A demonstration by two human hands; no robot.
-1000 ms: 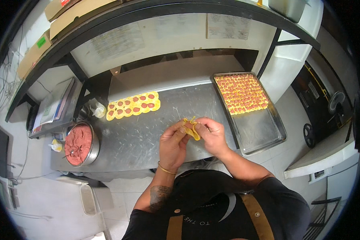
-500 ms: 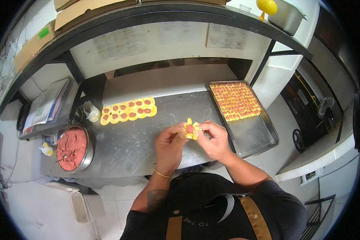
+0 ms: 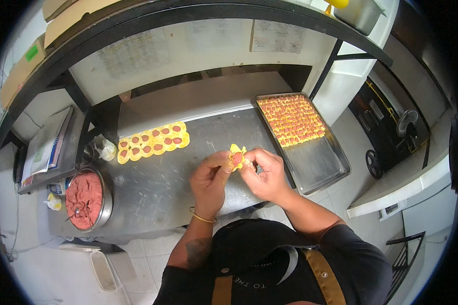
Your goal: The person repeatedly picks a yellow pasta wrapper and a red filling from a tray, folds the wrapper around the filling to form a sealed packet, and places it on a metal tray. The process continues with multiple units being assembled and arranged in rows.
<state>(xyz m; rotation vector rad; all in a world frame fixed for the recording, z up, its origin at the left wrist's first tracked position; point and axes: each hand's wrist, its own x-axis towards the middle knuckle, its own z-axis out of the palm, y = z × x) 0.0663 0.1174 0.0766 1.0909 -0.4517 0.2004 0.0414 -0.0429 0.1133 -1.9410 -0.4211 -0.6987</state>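
Note:
Over the steel table (image 3: 158, 188), my left hand (image 3: 209, 182) and my right hand (image 3: 263, 175) pinch one yellow dumpling wrapper with pink filling (image 3: 236, 156) between their fingertips. Two rows of flat yellow wrappers topped with meat (image 3: 152, 142) lie on the table at the left. A metal tray (image 3: 320, 165) at the right holds several finished dumplings (image 3: 291, 117) in its far half. A metal bowl of pink minced filling (image 3: 85, 200) stands at the table's left end.
A small plastic bag (image 3: 107, 150) sits beside the wrapper rows. A scale with papers on it (image 3: 46, 150) stands at the far left. A shelf frame (image 3: 198, 18) arches over the table. A fan (image 3: 406, 123) and white counter (image 3: 407, 188) are at the right.
Both hands have stayed together on the dumpling, turning and folding it. The view has shifted slightly; the table items have not moved.

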